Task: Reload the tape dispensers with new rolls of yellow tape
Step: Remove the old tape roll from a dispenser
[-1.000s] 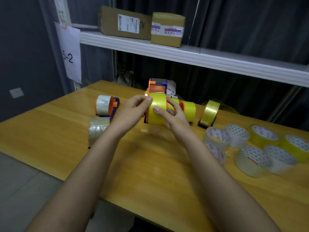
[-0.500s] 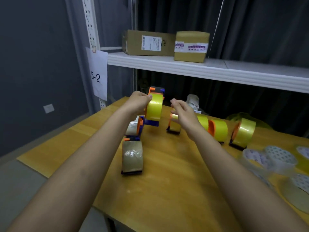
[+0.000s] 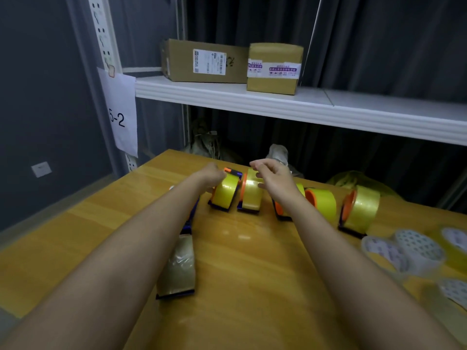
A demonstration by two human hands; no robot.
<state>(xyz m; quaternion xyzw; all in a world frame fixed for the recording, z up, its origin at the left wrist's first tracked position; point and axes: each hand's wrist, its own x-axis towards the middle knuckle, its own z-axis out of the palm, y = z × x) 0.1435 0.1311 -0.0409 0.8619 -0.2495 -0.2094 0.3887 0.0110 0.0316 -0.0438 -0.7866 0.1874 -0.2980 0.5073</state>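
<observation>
On the wooden tabletop (image 3: 252, 274), a dispenser with clear tape (image 3: 178, 269) lies nearest on the left. The left hand (image 3: 211, 176) holds a yellow-loaded dispenser (image 3: 225, 194) standing on the tabletop, its grip closed around the top. Just right, a second yellow dispenser (image 3: 251, 194) stands. The right hand (image 3: 274, 178) hovers over it, fingers loosely apart. Loose rolls (image 3: 417, 248) lie far right.
</observation>
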